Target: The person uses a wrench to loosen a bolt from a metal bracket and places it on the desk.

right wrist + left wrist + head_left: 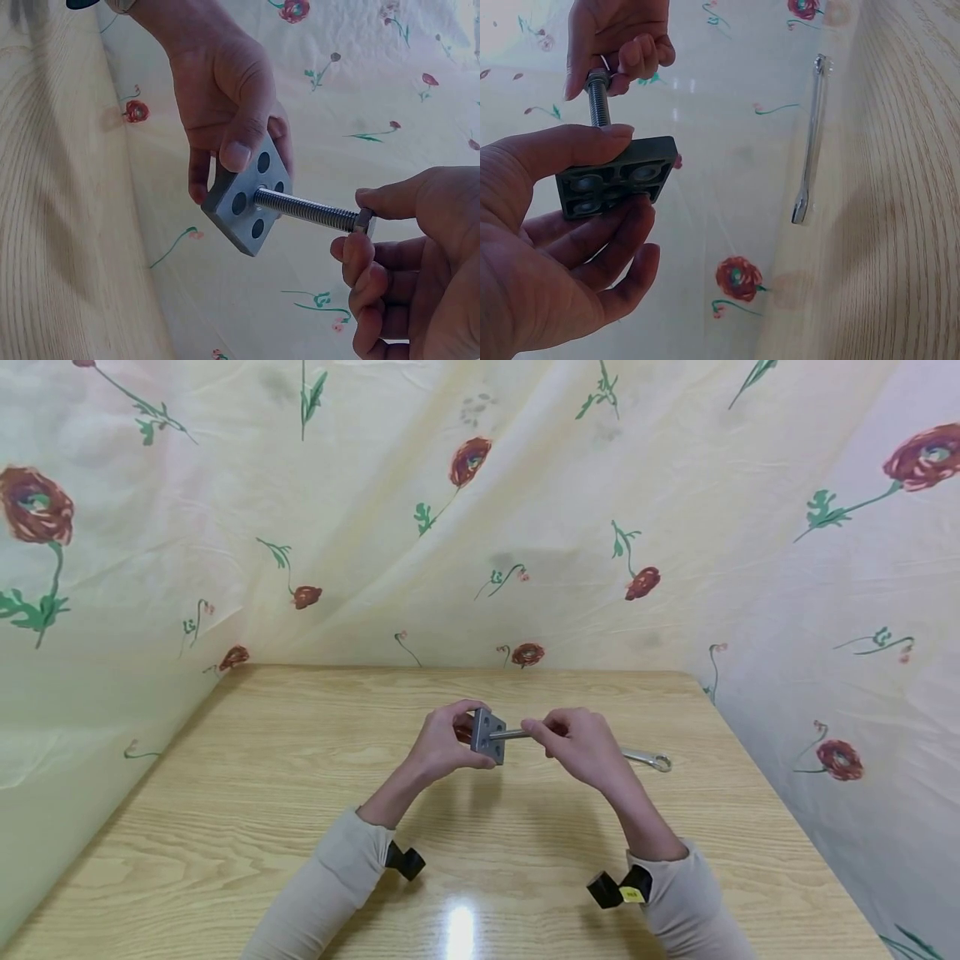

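Observation:
My left hand [438, 743] grips a grey square plate [251, 180] by its edges, thumb on one side and fingers on the other. Round holes show in the plate's flat face, and its back is ribbed in the left wrist view. A long threaded hex bolt [307, 208] stands out from the middle of that flat face, its far end at the central hole. With thumb and fingertips my right hand [581, 739] pinches the bolt's hex head [365, 221]. Both hands hold these parts above the table.
A silver combination wrench [648, 758] lies on the wooden table [300, 777], partly hidden behind my right hand in the head view. Flowered cloth [360, 527] hangs at the table's back and sides. Black wrist mounts [405, 860] sit on both sleeves.

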Demonstrator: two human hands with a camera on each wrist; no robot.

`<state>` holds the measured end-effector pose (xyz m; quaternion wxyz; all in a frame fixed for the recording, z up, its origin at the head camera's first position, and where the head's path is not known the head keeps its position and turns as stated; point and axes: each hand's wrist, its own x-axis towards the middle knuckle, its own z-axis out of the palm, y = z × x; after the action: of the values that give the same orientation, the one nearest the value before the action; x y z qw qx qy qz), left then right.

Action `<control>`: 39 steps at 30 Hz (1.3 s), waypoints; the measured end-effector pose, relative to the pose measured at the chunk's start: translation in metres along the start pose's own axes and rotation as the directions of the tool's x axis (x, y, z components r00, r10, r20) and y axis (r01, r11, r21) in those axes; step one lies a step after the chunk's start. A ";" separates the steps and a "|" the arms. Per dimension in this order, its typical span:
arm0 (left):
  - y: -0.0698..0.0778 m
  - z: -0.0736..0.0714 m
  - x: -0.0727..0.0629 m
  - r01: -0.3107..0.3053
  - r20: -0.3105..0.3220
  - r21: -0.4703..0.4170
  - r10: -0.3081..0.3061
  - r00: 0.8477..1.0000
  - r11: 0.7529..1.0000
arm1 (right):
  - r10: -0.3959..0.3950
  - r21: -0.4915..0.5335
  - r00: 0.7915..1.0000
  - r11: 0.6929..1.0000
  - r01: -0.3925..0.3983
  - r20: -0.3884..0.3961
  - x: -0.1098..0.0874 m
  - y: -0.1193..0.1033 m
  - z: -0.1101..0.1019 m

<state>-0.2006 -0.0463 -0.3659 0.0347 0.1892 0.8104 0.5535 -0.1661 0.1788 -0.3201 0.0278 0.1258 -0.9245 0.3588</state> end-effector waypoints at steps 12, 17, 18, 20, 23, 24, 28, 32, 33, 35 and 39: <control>0.000 0.001 0.000 0.011 0.009 -0.013 -0.011 1.000 1.000 | -0.116 -0.016 0.990 0.993 0.115 -0.076 -0.003 0.000 -0.001; -0.001 0.001 0.001 0.009 0.014 -0.020 -0.009 1.000 1.000 | -0.221 -0.058 0.964 0.975 0.214 -0.146 -0.004 0.001 0.000; -0.001 0.001 0.001 0.008 0.014 -0.021 -0.008 1.000 1.000 | -0.242 -0.067 0.957 0.970 0.234 -0.161 -0.003 0.001 0.001; -0.001 0.000 0.001 0.010 0.014 -0.023 -0.009 1.000 1.000 | -0.285 -0.084 0.940 0.958 0.274 -0.187 -0.003 0.001 0.002; 0.000 0.000 0.001 0.018 0.008 -0.024 -0.018 1.000 1.000 | -0.331 -0.096 0.920 0.943 0.318 -0.209 -0.002 0.001 0.003; 0.001 0.000 0.001 0.020 0.006 -0.024 -0.020 1.000 1.000 | -0.340 -0.098 0.917 0.940 0.327 -0.209 -0.002 0.000 0.003; 0.002 -0.001 0.000 0.025 0.000 -0.024 -0.025 1.000 0.999 | -0.354 -0.109 0.914 0.935 0.338 -0.197 -0.001 0.001 0.004; 0.001 -0.001 0.000 0.025 0.002 -0.027 -0.025 1.000 0.999 | -0.365 -0.140 0.919 0.928 0.345 -0.152 -0.001 0.001 0.001; 0.001 -0.001 0.000 0.026 0.002 -0.028 -0.026 1.000 0.999 | -0.362 -0.144 0.923 0.928 0.343 -0.132 -0.002 0.001 0.000; 0.001 -0.001 0.001 0.030 0.001 -0.027 -0.030 1.000 0.999 | -0.328 -0.152 0.941 0.937 0.314 -0.083 -0.002 0.001 -0.003; 0.000 -0.001 0.001 0.028 -0.003 -0.028 -0.028 1.000 0.999 | -0.174 -0.131 0.985 0.976 0.173 -0.001 -0.002 0.001 -0.007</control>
<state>-0.2015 -0.0467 -0.3657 0.0437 0.1766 0.8053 0.5643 -0.1651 0.1845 -0.3157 0.0728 0.2017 -0.9312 0.2947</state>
